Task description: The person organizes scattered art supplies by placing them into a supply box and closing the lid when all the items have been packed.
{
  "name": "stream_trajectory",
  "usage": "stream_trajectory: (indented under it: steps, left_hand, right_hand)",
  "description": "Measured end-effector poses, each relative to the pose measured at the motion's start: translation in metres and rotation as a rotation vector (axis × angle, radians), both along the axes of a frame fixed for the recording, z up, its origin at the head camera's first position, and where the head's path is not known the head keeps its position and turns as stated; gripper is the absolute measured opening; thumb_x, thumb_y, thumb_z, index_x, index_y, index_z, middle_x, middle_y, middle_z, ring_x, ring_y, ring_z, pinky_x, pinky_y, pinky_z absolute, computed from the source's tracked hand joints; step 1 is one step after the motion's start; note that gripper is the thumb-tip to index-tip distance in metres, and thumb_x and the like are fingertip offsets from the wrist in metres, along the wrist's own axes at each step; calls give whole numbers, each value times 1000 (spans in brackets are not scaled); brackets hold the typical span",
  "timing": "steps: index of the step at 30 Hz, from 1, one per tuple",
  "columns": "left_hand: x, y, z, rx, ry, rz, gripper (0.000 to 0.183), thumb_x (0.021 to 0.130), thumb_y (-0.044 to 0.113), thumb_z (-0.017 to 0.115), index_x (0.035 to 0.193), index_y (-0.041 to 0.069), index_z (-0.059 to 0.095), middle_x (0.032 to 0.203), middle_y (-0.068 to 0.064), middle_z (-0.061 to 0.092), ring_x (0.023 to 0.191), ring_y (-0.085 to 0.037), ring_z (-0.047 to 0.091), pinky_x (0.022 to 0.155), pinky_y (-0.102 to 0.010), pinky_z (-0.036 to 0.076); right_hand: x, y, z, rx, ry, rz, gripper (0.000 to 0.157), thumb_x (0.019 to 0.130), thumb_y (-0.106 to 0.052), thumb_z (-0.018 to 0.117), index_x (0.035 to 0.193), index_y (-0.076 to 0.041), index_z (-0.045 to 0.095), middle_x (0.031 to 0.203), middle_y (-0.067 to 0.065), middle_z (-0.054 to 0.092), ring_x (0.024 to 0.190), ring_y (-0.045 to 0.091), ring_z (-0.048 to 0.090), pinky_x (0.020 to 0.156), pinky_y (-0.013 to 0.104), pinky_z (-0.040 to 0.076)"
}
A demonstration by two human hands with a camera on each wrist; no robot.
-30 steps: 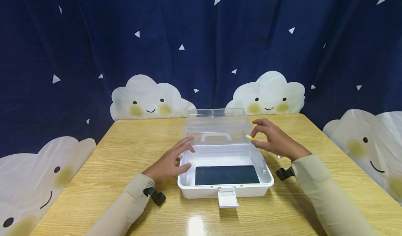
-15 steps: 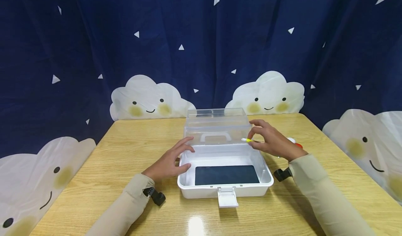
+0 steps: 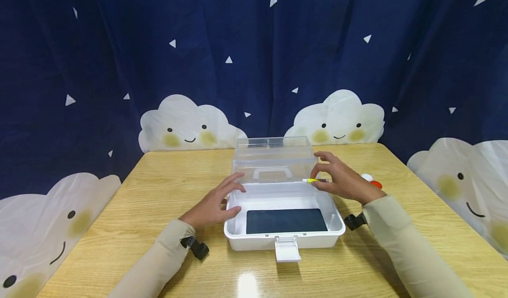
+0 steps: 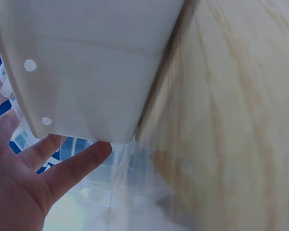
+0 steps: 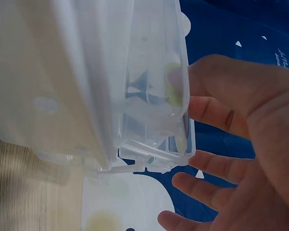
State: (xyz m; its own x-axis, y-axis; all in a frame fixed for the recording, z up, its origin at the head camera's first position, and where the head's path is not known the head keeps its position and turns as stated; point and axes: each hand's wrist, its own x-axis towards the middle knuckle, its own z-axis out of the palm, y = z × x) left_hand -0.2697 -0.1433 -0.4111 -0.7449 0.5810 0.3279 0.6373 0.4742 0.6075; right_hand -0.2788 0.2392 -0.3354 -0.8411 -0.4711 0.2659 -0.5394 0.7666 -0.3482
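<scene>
From where I stand, the right hand (image 3: 342, 177) has edged inward and slightly down, and the slim yellow-and-white stick (image 3: 311, 180) pinched between its thumb and forefinger has swung from slanted to nearly level. It now sits by the back right corner of the white storage box (image 3: 254, 243), near the raised clear lid (image 3: 274, 151), so I'd judge the work has drawn closer to the box. The left hand (image 3: 214, 204), fingers apart, stays at the left rim. A white disc (image 3: 367, 177) and red disc (image 3: 376, 184) have come into sight behind the right wrist.
</scene>
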Motion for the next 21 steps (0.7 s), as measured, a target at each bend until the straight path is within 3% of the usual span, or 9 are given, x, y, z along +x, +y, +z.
stream_trajectory:
  steps: [5, 13, 21]
  left_hand:
    - [1, 0, 2, -1, -6, 5, 38, 87, 28, 67, 121, 36, 51, 158, 19, 16, 140, -17, 28, 90, -36, 51]
    - [0, 0, 1, 5, 18, -12, 38, 87, 28, 67, 122, 32, 52, 159, 13, 17, 140, -29, 30, 90, -40, 52]
    - [0, 0, 0, 1, 22, -7, 38, 87, 28, 68, 121, 33, 52, 158, 15, 18, 141, -26, 30, 90, -39, 52]
  right_hand:
    - [1, -1, 0, 10, -4, -12, 10, 82, -18, 76, 86, -24, 69, 149, 17, 32, 132, 43, 34, 98, 63, 40]
    - [1, -1, 0, 23, 26, 5, 10, 82, -17, 76, 86, -25, 71, 148, 19, 33, 131, 43, 35, 96, 62, 42]
    - [0, 1, -3, 16, 51, 45, 11, 82, -19, 78, 88, -27, 73, 146, 21, 35, 130, 42, 35, 96, 64, 40]
